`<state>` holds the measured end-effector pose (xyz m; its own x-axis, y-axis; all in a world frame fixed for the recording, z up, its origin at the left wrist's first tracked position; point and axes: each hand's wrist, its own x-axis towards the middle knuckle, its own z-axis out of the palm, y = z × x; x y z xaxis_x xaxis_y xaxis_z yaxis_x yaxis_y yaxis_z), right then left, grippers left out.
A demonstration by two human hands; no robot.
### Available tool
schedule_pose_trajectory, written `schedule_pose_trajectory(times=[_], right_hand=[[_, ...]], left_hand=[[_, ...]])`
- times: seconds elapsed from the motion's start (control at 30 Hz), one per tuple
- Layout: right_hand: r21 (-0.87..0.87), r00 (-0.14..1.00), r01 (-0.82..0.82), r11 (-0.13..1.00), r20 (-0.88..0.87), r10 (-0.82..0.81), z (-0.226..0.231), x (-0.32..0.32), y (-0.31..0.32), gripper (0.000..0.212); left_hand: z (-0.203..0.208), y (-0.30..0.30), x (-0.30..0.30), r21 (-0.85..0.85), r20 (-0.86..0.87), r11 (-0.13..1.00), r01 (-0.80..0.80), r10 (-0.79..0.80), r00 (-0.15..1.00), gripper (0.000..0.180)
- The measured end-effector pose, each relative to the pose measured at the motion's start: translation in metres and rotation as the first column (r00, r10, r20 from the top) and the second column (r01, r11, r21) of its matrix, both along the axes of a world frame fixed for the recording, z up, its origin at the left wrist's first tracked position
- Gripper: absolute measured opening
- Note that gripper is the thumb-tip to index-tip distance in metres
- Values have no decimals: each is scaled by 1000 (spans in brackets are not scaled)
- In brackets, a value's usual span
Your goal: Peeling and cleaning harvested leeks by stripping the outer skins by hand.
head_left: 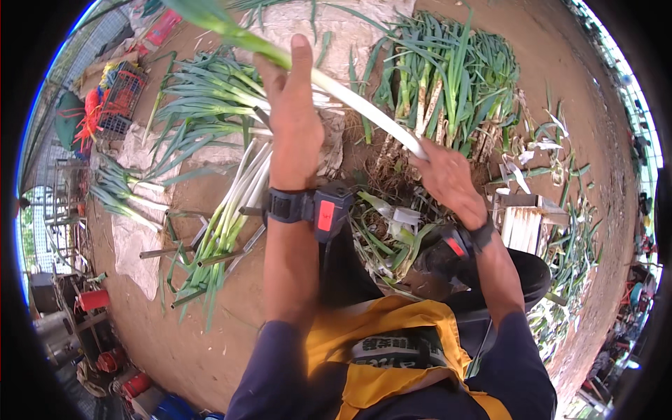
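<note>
One long green onion (367, 108) slants across in front of me, its white stem toward the right and its leaves running out past the top left. My left hand (297, 115) has it between the upright thumb and the fingers, where white turns to green. Closed round the white lower end is my right hand (448, 175); the root tip is hidden there. Below my left hand, a bundle of peeled green onions (234, 199) lies across a metal frame (168, 252). Beyond my right hand stand untrimmed green onions (455, 77) with soil on their roots.
More peeled green onions (210, 98) lie on pale sheeting (136, 259) at the left. Stripped leaves (381, 241) are heaped between my legs and at the right, beside a small wooden box-like stand (521, 224). A plastic crate (122, 87) is at the far left.
</note>
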<state>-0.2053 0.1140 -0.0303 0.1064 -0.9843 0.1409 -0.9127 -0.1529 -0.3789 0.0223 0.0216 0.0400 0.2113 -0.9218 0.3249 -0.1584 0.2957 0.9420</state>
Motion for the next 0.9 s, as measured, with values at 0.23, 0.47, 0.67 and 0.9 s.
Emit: schedule_pose_trajectory(times=[0.23, 0.47, 0.67, 0.9], right_hand=[[-86, 994, -6, 996, 108, 15, -108, 82, -146, 34], [400, 974, 114, 910, 136, -182, -187, 38, -94, 43], [251, 897, 401, 881, 89, -434, -246, -69, -99, 56], [68, 823, 562, 824, -146, -549, -334, -131, -118, 56]], left_hand=[[-15, -12, -5, 107, -151, 994, -14, 30, 988, 46], [-5, 2, 6, 167, -107, 986, 17, 1, 994, 52], [2, 11, -11, 203, -149, 973, 111, -81, 985, 38], [0, 3, -41, 217, -97, 956, 197, -180, 979, 42]])
